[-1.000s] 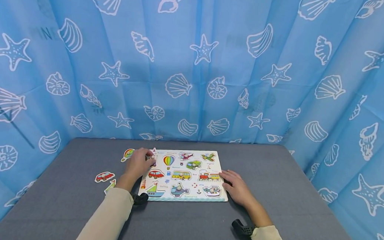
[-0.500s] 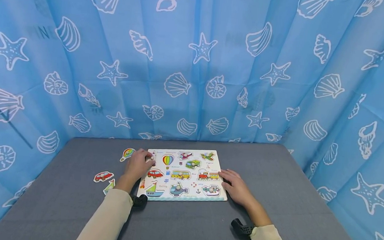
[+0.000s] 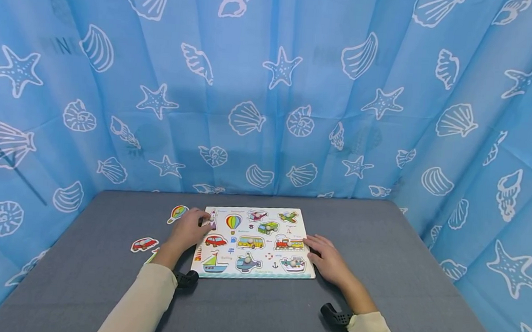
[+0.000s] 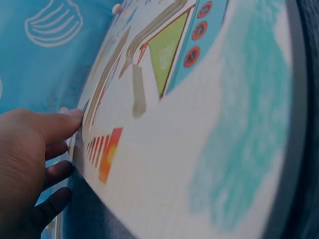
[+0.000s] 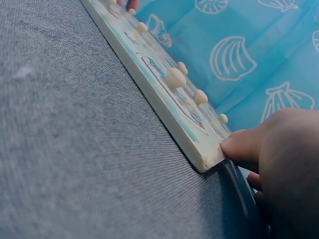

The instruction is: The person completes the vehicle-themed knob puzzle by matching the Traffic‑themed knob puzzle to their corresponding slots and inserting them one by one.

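Note:
A white peg puzzle board [image 3: 258,276] with vehicle pictures lies on the table. My left hand [image 3: 189,229] is at its left edge, thumb and fingers parted beside the rocket piece [image 3: 213,220], which lies in its spot on the board. In the left wrist view, the left hand [image 4: 25,159] has nothing between thumb and fingers. My right hand [image 3: 327,259] rests against the board's right edge, and its thumb touches the edge near the corner in the right wrist view. Left of the board lie a balloon piece [image 3: 178,213], a red car piece [image 3: 144,244] and a sailboat piece, mostly hidden by my left wrist.
Several knobbed pieces sit in the board, among them a bus [image 3: 251,242], a train [image 3: 290,244] and a submarine [image 3: 247,263]. A grey cloth [image 3: 255,314] covers the table. Behind it hangs a blue curtain [image 3: 267,150] with white shells.
My left hand has let go of the rocket piece and drawn slightly left, uncovering it. The left forearm now hides more of the sailboat piece. My right hand stays at the board's edge.

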The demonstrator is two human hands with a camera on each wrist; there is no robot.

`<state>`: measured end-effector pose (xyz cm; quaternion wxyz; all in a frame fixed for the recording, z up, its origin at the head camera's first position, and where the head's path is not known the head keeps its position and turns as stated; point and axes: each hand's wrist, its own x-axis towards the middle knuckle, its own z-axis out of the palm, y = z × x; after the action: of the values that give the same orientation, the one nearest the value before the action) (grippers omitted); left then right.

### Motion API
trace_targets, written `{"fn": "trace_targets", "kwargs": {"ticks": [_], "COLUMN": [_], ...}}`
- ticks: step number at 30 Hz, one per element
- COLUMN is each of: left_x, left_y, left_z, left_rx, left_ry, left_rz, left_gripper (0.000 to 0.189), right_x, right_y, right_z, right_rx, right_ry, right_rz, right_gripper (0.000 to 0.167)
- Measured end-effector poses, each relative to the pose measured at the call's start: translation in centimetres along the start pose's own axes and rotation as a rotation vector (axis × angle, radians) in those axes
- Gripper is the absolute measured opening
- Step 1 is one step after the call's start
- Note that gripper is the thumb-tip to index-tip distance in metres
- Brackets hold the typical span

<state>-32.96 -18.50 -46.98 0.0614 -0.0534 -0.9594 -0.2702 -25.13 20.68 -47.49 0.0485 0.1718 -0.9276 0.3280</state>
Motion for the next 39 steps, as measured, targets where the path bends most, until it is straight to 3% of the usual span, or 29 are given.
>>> {"fn": "trace_targets", "kwargs": {"ticks": [10,23,31,39], "left_x": [-0.1,-0.1,0.0,0.1], "left_y": [-0.6,-2.1,-3.3,-4.3], "left_z": [-0.7,-1.9,-2.1,-2.6], "left_rx": [0.001,0.134,0.099,0.055], "left_ry": [0.019,0.141,0.191,0.093], "left_rz": [0.055,0.140,0.063,-0.028], "left_gripper": [0.028,0.020,0.037,0.053], "right_x": [-0.1,0.0,0.0,0.0], "right_y": [0.1,0.1,0.1,0.3], "right_z": [-0.1,0.0,0.2,0.2], "right_rx": [-0.001,0.002,-0.001,-0.004], "right_ry": [0.003,0.005,0.013,0.010], "right_rz": [-0.003,-0.009,0.008,0.013], "right_gripper": [0.041,0.041,0.040,0.040]}}
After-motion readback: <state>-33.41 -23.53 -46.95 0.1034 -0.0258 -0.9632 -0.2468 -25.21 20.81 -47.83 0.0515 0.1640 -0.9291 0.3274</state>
